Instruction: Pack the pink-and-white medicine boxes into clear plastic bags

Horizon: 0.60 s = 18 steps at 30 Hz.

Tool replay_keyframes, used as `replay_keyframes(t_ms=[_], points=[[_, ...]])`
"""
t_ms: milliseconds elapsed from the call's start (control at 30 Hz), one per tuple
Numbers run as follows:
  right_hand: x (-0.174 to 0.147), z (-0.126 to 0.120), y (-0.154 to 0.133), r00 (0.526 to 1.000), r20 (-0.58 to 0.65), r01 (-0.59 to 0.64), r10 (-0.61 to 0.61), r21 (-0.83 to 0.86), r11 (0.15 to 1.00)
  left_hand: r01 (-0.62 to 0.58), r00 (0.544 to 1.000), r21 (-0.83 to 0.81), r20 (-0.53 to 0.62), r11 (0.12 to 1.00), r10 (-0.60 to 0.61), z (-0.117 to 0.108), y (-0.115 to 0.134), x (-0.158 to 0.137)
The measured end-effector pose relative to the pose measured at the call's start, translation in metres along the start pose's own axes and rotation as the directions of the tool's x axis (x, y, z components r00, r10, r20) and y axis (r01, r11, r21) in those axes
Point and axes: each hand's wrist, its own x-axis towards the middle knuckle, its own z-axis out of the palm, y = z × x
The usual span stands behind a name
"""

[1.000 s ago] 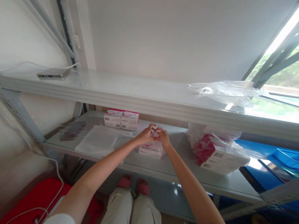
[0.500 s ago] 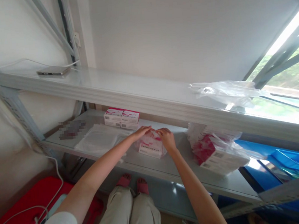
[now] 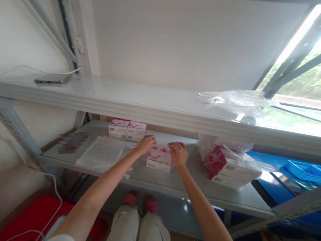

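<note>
A white box with pink print [image 3: 159, 164] stands on the lower shelf inside a clear plastic bag [image 3: 159, 146]. At the bag's upper left, my left hand [image 3: 147, 144] has its fingers closed on the plastic. My right hand [image 3: 179, 153] pinches the bag's upper right side, with thumb and fingertips together. The bag's mouth spans the gap between both hands, above the box. Behind my left hand, two similar white and pink boxes [image 3: 127, 129] sit side by side. A stack of flat clear bags [image 3: 102, 153] lies left of my left forearm.
Several bagged pink and white boxes [image 3: 233, 166] stand at the right of the lower shelf [image 3: 194, 181]. The upper shelf's edge [image 3: 154, 113] overhangs behind, holding a phone [image 3: 53, 78] and loose plastic [image 3: 232, 99]. Blue bins [image 3: 315, 170] are far right; a red stool [image 3: 41, 215] is lower left.
My hands have moved apart, the left leftward and the right slightly downward, spreading the bag's top over the box. The view has shifted a little.
</note>
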Motion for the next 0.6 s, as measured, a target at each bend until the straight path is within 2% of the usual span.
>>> replay_keyframes(t_ms=[167,233,300,433,500,567,600], points=[[-0.034,0.004,0.028,0.98,-0.07,-0.179,0.185,0.085,0.98,-0.127,0.981,0.233,0.174,0.964,0.087,-0.017,-0.02,-0.039],[-0.043,0.012,0.04,0.964,-0.029,-0.253,0.264,0.207,0.945,-0.12,0.978,0.251,0.194,0.96,0.072,-0.015,-0.022,-0.052],[-0.047,0.018,0.051,0.955,0.057,-0.293,0.292,0.347,0.891,-0.079,0.979,0.236,0.201,0.969,0.031,-0.01,-0.021,-0.062],[-0.047,0.017,0.073,0.962,0.193,-0.268,0.195,0.503,0.822,0.077,0.985,0.072,0.146,0.994,-0.087,-0.006,-0.024,-0.078],[-0.048,0.011,0.08,0.944,0.315,-0.274,0.104,0.562,0.781,0.178,0.977,-0.06,0.133,0.982,-0.169,-0.005,-0.029,-0.084],[-0.048,0.006,0.081,0.886,0.463,-0.302,0.007,0.567,0.767,0.277,0.936,-0.14,0.261,0.951,-0.235,0.0,-0.034,-0.086],[-0.048,0.004,0.078,0.855,0.518,-0.311,-0.022,0.547,0.777,0.321,0.901,-0.146,0.352,0.936,-0.255,0.004,-0.035,-0.085]])
